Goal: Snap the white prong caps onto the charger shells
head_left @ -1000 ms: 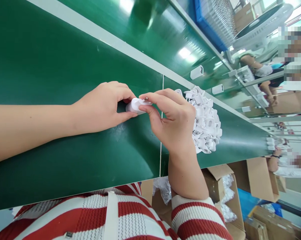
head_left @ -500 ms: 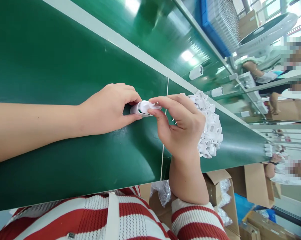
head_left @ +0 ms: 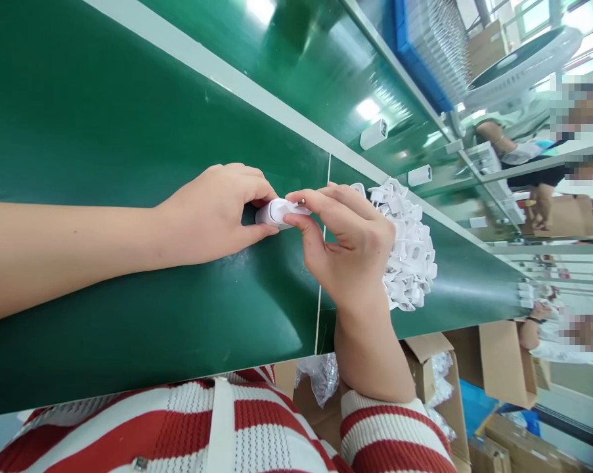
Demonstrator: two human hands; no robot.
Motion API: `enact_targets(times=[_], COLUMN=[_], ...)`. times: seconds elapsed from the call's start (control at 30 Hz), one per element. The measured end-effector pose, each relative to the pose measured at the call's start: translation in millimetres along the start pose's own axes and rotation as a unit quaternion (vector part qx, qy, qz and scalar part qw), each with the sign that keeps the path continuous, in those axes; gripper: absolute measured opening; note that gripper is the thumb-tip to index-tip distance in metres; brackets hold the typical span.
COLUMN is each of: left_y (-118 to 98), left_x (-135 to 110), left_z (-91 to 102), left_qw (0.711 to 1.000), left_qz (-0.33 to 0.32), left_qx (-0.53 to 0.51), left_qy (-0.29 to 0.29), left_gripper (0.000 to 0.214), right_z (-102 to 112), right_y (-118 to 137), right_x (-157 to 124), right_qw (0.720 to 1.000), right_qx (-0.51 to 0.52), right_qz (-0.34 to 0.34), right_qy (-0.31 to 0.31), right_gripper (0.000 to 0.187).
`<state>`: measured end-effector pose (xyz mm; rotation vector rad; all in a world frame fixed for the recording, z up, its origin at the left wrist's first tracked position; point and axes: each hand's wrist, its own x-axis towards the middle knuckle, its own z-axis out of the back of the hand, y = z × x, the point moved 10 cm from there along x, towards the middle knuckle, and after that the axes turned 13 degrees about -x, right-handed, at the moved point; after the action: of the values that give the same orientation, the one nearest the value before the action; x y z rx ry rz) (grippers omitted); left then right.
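Observation:
My left hand (head_left: 222,213) grips a white charger housing (head_left: 265,217) between thumb and fingers, low over the green bench. My right hand (head_left: 352,240) pinches a white plug cap (head_left: 292,209) with a metal pin sticking out of it. The cap sits against the housing's right end, and only a thin seam shows between them. Beyond my right hand lies a heap of similar white plug caps (head_left: 412,253), partly hidden by that hand.
White housings (head_left: 373,135) (head_left: 419,175) stand on the green belt (head_left: 316,72) past the pale rail (head_left: 217,72). A blue crate (head_left: 414,59) is at the far side. Cardboard boxes (head_left: 505,368) stand below the bench's right edge. Other people work further along.
My right hand has shifted slightly left, bringing the plug cap against the housing; the gap with green showing inside has closed. Housings on the belt have moved left.

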<state>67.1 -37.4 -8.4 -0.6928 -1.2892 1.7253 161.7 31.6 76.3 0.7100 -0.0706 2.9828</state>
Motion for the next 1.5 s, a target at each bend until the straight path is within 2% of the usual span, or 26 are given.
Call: enact_targets(times=[0.1, 0.23, 0.53, 0.73, 0.9, 1.13, 1.5], left_y=[-1.9, -3.6, 0.1, -6.8, -10.9, -12.6, -11.6], left_x=[-0.1, -0.2, 0.4, 0.2, -0.4, -0.4, -1.3], left_z=[-0.1, 0.1, -0.7, -0.5, -1.2, -0.9, -0.6], left_qw=[1.000, 1.000, 1.000, 0.998, 0.995, 0.994, 0.994], left_qz=[-0.012, -0.028, -0.006, -0.045, -0.068, -0.078, -0.080], left_qx=[-0.003, 0.003, -0.009, 0.041, 0.072, 0.072, 0.076], left_qy=[0.001, 0.003, 0.006, 0.004, 0.011, 0.005, 0.005], left_gripper=[0.029, 0.028, 0.029, 0.031, 0.030, 0.030, 0.026], right_z=[-2.8, -2.5, 2.7, 1.1, 11.5, 1.4, -0.3], right_y=[2.2, -3.8, -0.3, -0.9, -2.9, 4.9, 6.0], right_x=[-1.5, -3.9, -5.0, -2.4, -1.6, 2.2, 3.8], right_qw=[1.000, 1.000, 0.999, 1.000, 0.999, 0.999, 0.997], right_qx=[-0.012, 0.014, 0.021, 0.017, 0.004, -0.040, -0.061], right_qz=[0.011, -0.007, 0.016, 0.023, 0.017, 0.032, 0.029], right_qy=[0.003, -0.014, -0.019, -0.006, -0.037, -0.009, 0.030], right_gripper=[0.018, 0.016, 0.015, 0.014, 0.013, 0.013, 0.019])
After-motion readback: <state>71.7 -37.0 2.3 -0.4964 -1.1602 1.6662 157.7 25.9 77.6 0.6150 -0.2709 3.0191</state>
